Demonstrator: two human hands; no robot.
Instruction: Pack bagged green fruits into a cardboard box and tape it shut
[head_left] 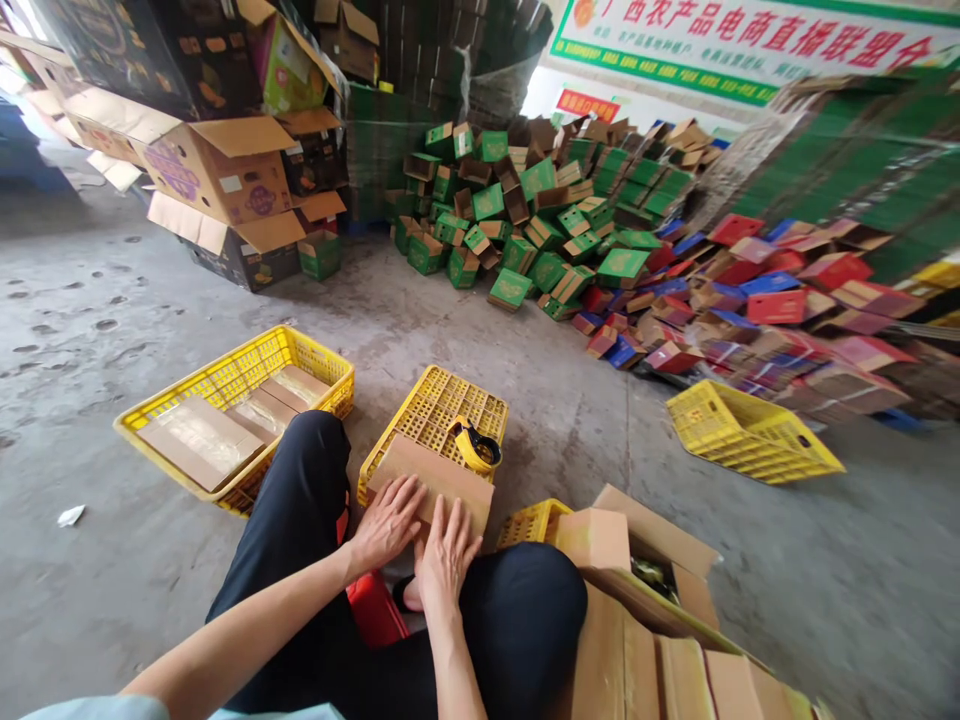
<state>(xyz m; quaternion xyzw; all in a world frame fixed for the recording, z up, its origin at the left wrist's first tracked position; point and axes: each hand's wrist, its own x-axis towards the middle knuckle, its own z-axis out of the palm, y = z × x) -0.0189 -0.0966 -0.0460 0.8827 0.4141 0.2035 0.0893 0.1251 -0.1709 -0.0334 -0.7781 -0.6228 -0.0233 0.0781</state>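
Observation:
A small brown cardboard box [420, 470] lies on an upturned yellow plastic crate [439, 400] in front of my knees. My left hand [386, 522] rests flat on its near left side, fingers spread. My right hand [448, 555] presses flat on the near edge beside it, fingers stretched out. A yellow tape dispenser [476, 447] sits on the crate just behind the box. Neither hand wraps round anything.
A yellow crate [187, 385] with flat cardboard stands at my left. An open carton [645, 570] with flattened boxes is at my right. Another yellow crate [750, 432] lies farther right. Piles of green boxes [525, 210] and red and blue boxes [757, 300] fill the back. Large cartons [225, 180] stack at the left.

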